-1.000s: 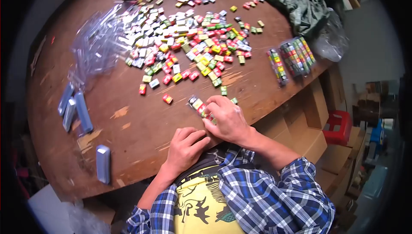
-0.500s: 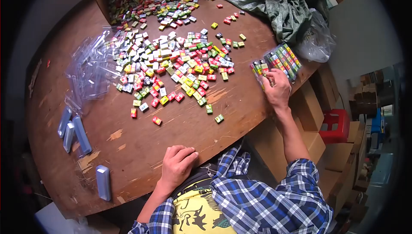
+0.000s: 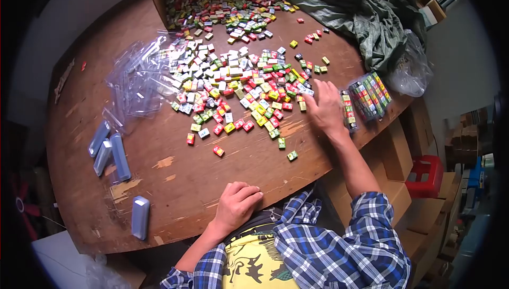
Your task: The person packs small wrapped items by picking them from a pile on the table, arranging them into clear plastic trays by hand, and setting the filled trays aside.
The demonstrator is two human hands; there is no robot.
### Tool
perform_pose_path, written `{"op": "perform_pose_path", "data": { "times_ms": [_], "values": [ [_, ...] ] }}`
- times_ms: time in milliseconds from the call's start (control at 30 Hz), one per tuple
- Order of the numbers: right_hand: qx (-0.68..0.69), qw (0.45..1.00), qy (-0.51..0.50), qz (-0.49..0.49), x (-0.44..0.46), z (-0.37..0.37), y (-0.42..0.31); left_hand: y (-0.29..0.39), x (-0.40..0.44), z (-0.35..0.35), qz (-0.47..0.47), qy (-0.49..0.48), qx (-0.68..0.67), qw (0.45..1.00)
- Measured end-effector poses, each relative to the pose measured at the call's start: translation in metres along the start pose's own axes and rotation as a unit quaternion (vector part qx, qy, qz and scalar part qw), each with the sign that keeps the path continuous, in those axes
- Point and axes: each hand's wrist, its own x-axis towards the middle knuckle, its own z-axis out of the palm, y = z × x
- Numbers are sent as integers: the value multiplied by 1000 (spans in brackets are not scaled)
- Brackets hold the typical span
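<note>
My left hand (image 3: 237, 204) rests at the near edge of the table, its fingers curled together with nothing visible in them. Over the right side of the table is my right hand (image 3: 326, 110), fingers apart, between a loose pile of small coloured boxes (image 3: 254, 87) and the filled clear packs. Its fingertips are close to the pile's right edge. One filled pack (image 3: 348, 110) lies just right of this hand, partly behind it. Beside that pack, several more filled packs (image 3: 371, 97) lie side by side, showing rows of coloured boxes.
An open container (image 3: 155, 0) spills more boxes at the back. Clear plastic sleeves (image 3: 135, 85) lie on the left, with several bluish plastic cases (image 3: 121, 156) nearer me. Green sheeting (image 3: 366, 21) and a clear bag (image 3: 412, 69) are back right. Cardboard boxes (image 3: 392, 183) and a red stool (image 3: 426, 175) stand below.
My right hand first held a filled pack near my left hand, then set it beside the other packs, let go and moved left towards the loose pile. My left hand stays at the table edge.
</note>
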Motion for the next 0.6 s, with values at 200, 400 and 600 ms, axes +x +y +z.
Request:
{"op": "perform_pose_path", "data": {
  "times_ms": [200, 400, 600],
  "values": [
    [-4, 994, -106, 8, 8, 19, -34, -1, 1, -4, 2, 10, -8, 1000],
    [44, 992, -119, 26, -12, 23, -55, -1, 0, -1, -2, 2, -20, 1000],
    [86, 987, -117, -74, -23, 27, -105, -2, 0, 1, -4, 6, -22, 1000]
  ]
}}
